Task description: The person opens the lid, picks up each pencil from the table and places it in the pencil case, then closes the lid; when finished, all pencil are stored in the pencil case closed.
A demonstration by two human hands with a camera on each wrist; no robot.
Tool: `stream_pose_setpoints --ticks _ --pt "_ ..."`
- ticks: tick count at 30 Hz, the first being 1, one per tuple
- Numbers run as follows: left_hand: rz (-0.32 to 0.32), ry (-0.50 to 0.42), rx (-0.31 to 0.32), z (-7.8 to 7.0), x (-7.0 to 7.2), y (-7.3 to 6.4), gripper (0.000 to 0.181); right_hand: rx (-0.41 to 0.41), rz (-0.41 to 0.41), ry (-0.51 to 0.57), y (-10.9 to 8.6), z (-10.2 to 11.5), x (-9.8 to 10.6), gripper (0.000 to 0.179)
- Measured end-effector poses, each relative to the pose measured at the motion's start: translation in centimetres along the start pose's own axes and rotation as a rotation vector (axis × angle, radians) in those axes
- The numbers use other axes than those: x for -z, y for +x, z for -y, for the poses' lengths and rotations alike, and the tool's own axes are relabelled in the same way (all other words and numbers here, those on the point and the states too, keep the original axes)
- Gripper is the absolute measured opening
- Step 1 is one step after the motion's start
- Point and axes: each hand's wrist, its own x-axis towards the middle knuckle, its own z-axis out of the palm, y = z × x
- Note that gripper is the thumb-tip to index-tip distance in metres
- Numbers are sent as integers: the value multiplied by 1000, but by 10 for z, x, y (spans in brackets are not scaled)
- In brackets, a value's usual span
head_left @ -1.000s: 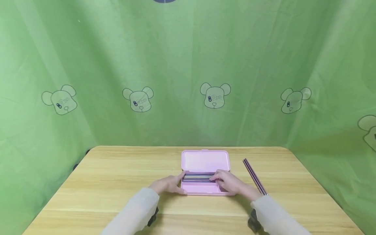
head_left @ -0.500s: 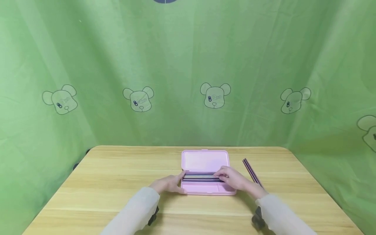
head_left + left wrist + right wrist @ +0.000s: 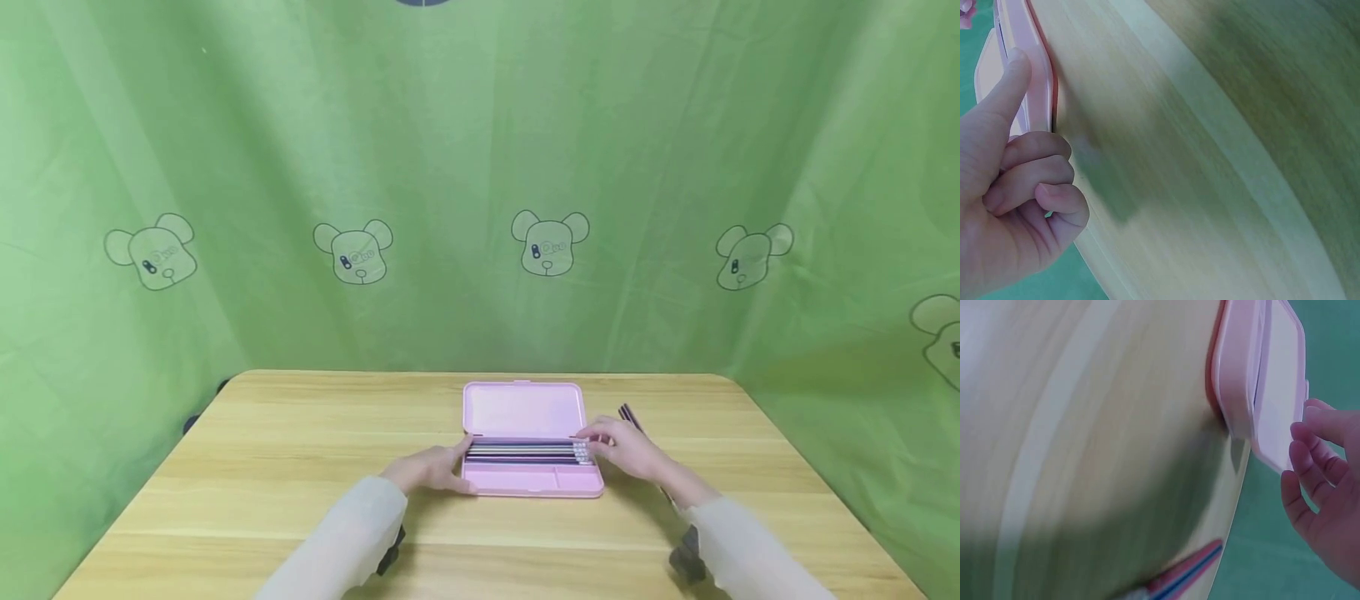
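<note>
An opened pink pencil case point(image 3: 510, 478) lies on the wooden table, its lid point(image 3: 522, 408) folded back. Several dark and striped pencils point(image 3: 521, 452) lie side by side in its rear compartment, pale ends to the right. My left hand point(image 3: 427, 470) grips the case's left end; the left wrist view shows one digit stretched along its wall and the other fingers point(image 3: 1047, 175) curled. Over the right end, beside the pencils' pale ends, hovers my right hand point(image 3: 628, 450). Its fingers point(image 3: 1313, 459) are loosely bent with nothing visible between them.
More pencils point(image 3: 628, 413) lie on the table right of the case, partly hidden behind my right arm; the right wrist view shows their ends point(image 3: 1191, 572). A green curtain point(image 3: 450, 317) hangs behind the table point(image 3: 315, 417).
My right hand has moved from over the pencils rightward to the case's right end, uncovering the pencils' pale ends and the small front compartment. The left hand has stayed in place.
</note>
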Motion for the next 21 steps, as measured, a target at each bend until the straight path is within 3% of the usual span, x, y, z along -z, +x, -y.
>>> stream_pose_setpoints --ticks 11,16,21 --pt "-1 -6 -11 1 1 -1 92 -120 -43 -74 -28 -33 28 24" --pt "-1 -19 -1 2 0 -1 92 -154 21 10 -42 -43 37 36" --pt "-6 -19 -2 1 -1 0 92 -256 91 98 -57 -54 42 45"
